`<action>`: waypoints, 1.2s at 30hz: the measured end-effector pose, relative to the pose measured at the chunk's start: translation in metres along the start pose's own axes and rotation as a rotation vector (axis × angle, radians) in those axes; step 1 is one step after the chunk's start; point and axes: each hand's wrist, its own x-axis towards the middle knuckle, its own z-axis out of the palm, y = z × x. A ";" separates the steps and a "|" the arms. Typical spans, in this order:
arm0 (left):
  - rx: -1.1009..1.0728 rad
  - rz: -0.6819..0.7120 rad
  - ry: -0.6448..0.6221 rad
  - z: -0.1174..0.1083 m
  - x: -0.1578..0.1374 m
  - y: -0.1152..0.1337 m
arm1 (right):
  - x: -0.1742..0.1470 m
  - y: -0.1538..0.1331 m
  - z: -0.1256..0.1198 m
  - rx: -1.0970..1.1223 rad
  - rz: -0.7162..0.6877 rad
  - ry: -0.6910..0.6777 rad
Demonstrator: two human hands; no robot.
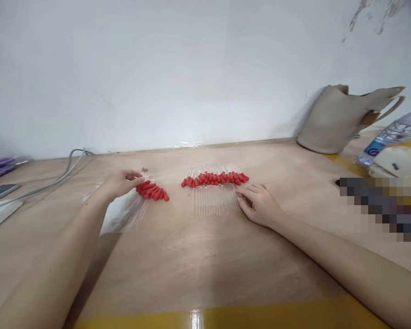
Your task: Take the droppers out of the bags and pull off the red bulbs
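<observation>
Left hand [126, 182]: fingers curled at the near left end of a small red-tipped bunch [153, 191]; can't tell if they pinch any. Clear plastic bag [121, 212] lies flat on the bench [178, 265], below and right of those fingers, the bunch at its upper right edge; whitish inside, contents unclear. Right hand [260, 203]: fingers loosely bent, thumb apart from the palm, at the right end of a row of red-tipped clear sticks [215, 178]; can't tell if the tips grip one. Row lies between both hands' fingers, clear stems above and below the red. Beyond the right fingers, farther right: grey bag [335, 119], top open, inside hidden; clear bottle [397, 132], blue cap, fill level unclear.
</observation>
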 end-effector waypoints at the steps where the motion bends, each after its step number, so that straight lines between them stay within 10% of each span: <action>1: 0.003 0.000 0.026 -0.001 0.000 0.001 | 0.000 0.000 0.000 0.002 0.001 -0.004; 7: 0.127 0.218 0.278 0.010 -0.017 0.033 | -0.001 -0.001 0.000 -0.002 0.006 -0.032; 13: 0.374 0.672 0.274 0.060 -0.041 0.071 | -0.001 -0.002 -0.003 0.000 -0.001 -0.067; 22: 0.530 0.663 0.287 0.093 -0.041 0.086 | 0.000 -0.003 -0.005 0.007 0.029 -0.118; 30: 0.455 0.699 0.498 0.083 -0.042 0.083 | 0.000 0.002 -0.001 0.049 0.111 0.014; 36: 0.106 1.111 0.642 0.080 -0.076 0.074 | 0.002 0.004 -0.002 0.113 -0.012 0.213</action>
